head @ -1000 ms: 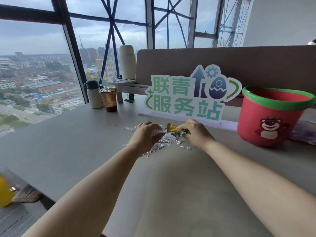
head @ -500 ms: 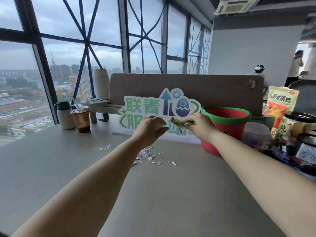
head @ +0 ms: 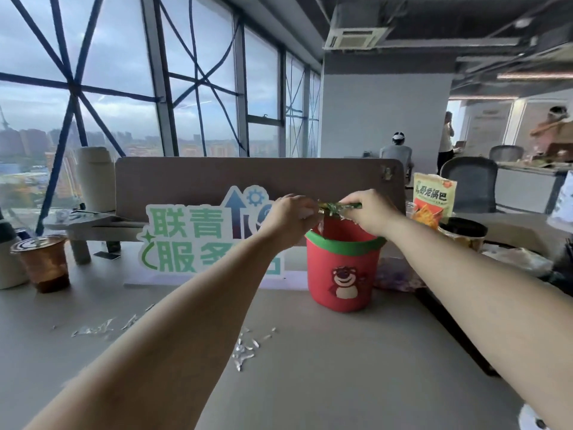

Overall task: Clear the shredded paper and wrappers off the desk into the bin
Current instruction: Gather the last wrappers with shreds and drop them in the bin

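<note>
A red bin (head: 342, 271) with a green rim and a bear picture stands on the grey desk (head: 310, 367). Both my hands hover just above its opening. My right hand (head: 369, 212) pinches a green and yellow wrapper (head: 333, 207) with white shreds hanging from it. My left hand (head: 290, 217) is closed around a clump of shredded paper, touching the wrapper's left end. More shredded paper (head: 245, 352) lies on the desk under my left forearm, and a thinner scatter of shreds (head: 93, 328) lies further left.
A green and white sign (head: 186, 240) stands behind the bin against a brown partition (head: 217, 175). An iced drink cup (head: 45, 263) sits at the left. A snack bag (head: 434, 200), a jar (head: 463, 234) and other packets crowd the right. People are far back right.
Both hands rose from the shred pile on the desk and moved right, carrying the wrapper and shreds to above the bin. The head view tilted up.
</note>
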The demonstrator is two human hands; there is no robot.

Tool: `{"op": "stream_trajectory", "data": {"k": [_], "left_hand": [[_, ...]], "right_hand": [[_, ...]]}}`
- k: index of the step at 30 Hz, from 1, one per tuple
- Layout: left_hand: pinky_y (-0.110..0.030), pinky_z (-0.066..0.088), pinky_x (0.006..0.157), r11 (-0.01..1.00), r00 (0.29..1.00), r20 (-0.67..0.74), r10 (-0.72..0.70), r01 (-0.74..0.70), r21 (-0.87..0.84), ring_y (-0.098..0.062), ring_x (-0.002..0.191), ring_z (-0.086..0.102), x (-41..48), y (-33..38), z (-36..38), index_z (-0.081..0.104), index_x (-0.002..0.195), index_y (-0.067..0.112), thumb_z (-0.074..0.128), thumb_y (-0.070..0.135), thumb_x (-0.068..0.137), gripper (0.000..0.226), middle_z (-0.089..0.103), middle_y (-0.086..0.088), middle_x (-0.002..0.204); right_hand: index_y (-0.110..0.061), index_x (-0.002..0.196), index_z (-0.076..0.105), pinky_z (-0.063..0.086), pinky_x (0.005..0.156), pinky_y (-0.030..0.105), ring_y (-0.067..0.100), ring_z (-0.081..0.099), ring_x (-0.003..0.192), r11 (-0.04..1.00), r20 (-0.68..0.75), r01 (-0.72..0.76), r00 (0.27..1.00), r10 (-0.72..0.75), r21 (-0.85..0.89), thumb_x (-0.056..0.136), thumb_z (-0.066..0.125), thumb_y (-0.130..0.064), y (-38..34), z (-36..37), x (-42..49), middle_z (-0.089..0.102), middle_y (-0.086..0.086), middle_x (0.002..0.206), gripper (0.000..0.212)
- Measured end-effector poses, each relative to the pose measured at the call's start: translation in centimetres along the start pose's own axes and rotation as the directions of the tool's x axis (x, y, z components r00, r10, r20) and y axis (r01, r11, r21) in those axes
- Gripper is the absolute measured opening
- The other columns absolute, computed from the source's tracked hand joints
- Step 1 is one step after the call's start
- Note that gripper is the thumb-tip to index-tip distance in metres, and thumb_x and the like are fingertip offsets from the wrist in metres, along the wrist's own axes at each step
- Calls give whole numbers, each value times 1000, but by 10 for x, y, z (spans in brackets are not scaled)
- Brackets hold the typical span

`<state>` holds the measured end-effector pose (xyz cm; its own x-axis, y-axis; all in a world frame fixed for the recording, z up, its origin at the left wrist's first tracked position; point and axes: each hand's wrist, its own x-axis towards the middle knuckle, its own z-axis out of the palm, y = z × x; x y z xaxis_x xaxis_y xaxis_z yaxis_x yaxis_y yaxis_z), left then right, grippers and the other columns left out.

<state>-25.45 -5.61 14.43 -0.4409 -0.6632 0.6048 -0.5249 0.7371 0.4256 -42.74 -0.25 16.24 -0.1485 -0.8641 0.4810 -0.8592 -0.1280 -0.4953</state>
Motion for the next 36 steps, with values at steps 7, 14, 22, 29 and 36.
{"op": "stream_trajectory", "data": {"k": [7, 14, 22, 29, 36], "left_hand": [[-26, 42, 84, 1000, 997, 70, 15, -14, -23, -21, 102, 59, 49, -9, 55, 70, 101, 15, 65, 30, 83, 23, 68, -4, 106], [-23, 39, 76, 1000, 987, 159, -21, 18, 20, -23, 98, 60, 63, -18, 84, 69, 102, 18, 64, 30, 83, 23, 68, -5, 104], [-31, 47, 77, 996, 965, 256, -60, 39, 85, -25, 96, 60, 71, -16, 89, 65, 108, 19, 61, 27, 83, 26, 65, -5, 106], [-26, 42, 80, 996, 963, 266, -43, 22, 81, -25, 101, 59, 73, -14, 89, 65, 110, 19, 55, 19, 83, 29, 65, -5, 111], [-28, 44, 80, 995, 959, 277, -55, 28, 100, -28, 102, 59, 74, -12, 90, 66, 107, 23, 52, 18, 82, 29, 65, -5, 112]], "right_hand": [[-16, 100, 71, 42, 79, 27, 25, 62, 99, 985, 117, -123, 984, 137, -125, 85, 64, -24, 45, 13, 32, 70, 8, 104, 19], [-22, 108, 68, 44, 83, 25, 26, 59, 109, 954, 215, -138, 956, 198, -264, 87, 53, -11, 60, 23, 45, 63, 7, 121, 28], [-26, 110, 65, 43, 71, 27, 26, 60, 96, 941, 295, -103, 934, 203, -323, 86, 52, -12, 64, 26, 50, 65, 6, 112, 31], [-19, 94, 66, 44, 44, 18, 13, 57, 61, 964, 324, -176, 917, 233, -197, 86, 55, -9, 62, 27, 54, 63, 1, 80, 17], [-19, 78, 65, 42, 67, 31, 27, 59, 85, 951, 307, -96, 933, 188, -293, 85, 55, -21, 61, 25, 56, 65, 9, 88, 12]]}}
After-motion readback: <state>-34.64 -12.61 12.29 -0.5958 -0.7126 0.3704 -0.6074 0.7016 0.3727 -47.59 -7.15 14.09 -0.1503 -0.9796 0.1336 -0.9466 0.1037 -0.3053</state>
